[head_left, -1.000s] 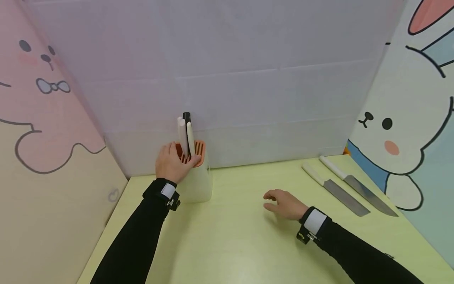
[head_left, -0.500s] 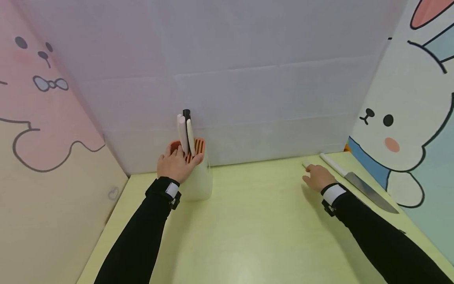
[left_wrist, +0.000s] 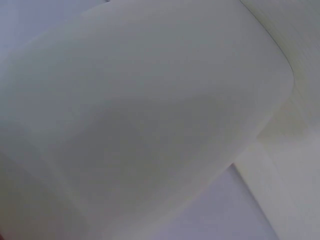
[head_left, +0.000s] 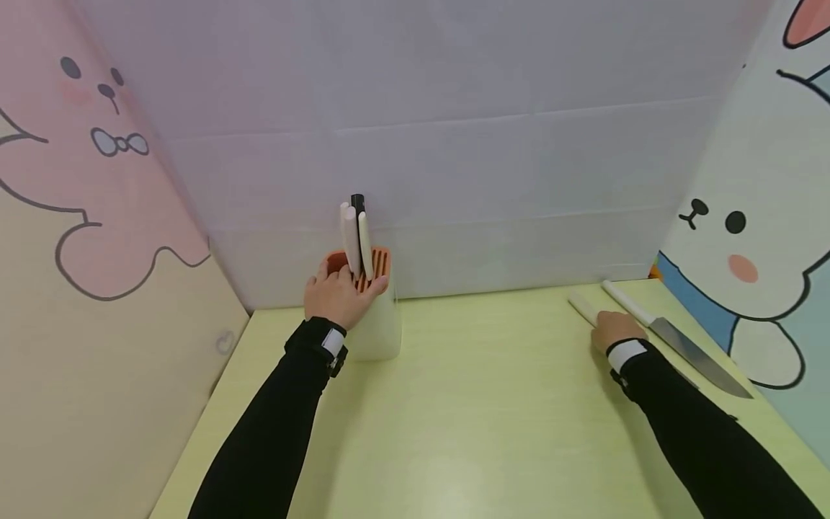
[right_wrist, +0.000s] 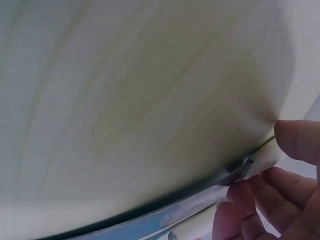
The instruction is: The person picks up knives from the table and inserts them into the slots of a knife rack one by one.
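Observation:
A white knife block [head_left: 381, 335] with an orange slotted top stands at the back left, and several handles, white ones [head_left: 351, 238] and a black one [head_left: 357, 202], stick up from it. My left hand [head_left: 340, 297] grips its top edge, thumb along the right side and fingers at the rim. The block's pale side [left_wrist: 150, 100] fills the left wrist view. At the right, my right hand [head_left: 616, 329] holds a square-ended knife by its white handle [head_left: 582, 306]; sleeve and hand hide most of its blade. The right wrist view shows thumb and fingers pinching the handle [right_wrist: 265, 157].
Just right of the held knife lies a second, pointed kitchen knife [head_left: 700, 358] with a white handle. A pale wall [head_left: 486, 180] stands behind the yellow table [head_left: 454, 404], with rabbit-printed panels [head_left: 746, 317] at the sides.
My right hand has moved right and farther back across the table and has taken hold of the square-ended knife's handle. The left hand stays on the knife block.

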Tool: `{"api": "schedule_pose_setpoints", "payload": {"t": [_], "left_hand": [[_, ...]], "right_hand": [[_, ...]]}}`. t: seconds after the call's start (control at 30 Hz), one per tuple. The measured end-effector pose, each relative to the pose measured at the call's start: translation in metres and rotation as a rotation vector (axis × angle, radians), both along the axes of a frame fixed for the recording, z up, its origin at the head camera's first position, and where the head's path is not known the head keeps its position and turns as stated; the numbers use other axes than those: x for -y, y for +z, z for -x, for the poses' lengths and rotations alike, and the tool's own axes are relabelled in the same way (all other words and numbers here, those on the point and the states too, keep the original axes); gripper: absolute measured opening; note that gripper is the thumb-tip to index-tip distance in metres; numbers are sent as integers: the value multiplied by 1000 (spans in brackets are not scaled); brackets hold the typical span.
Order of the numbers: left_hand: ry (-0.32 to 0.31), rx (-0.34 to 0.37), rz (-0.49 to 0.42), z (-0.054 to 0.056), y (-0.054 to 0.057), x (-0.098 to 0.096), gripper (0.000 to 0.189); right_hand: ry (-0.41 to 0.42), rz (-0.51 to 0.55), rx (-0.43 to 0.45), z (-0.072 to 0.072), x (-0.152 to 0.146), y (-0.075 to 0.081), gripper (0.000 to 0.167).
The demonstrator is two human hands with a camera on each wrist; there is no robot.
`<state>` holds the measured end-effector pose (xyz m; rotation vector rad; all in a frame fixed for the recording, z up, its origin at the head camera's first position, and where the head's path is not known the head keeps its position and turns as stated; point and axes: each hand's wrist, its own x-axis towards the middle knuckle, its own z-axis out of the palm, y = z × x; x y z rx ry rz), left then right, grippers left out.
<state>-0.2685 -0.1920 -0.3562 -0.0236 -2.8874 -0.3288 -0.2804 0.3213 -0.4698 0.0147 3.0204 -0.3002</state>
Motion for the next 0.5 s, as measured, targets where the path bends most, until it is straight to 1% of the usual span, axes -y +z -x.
{"api": "schedule_pose_setpoints", "payload": {"t": [0.13, 0.23, 0.33, 0.5], "left_hand": [[1, -23, -10, 0, -2, 0, 92], [2, -35, -9, 1, -4, 1, 92], [5, -36, -7, 0, -4, 1, 92], [5, -38, -7, 1, -3, 0, 92]], "right_hand": [[29, -45, -47, -1, -1, 2, 13], [19, -60, -57, 0, 1, 3, 11], [6, -74, -66, 3, 0, -3, 12], [29, -106, -109, 7, -2, -14, 12]]}}
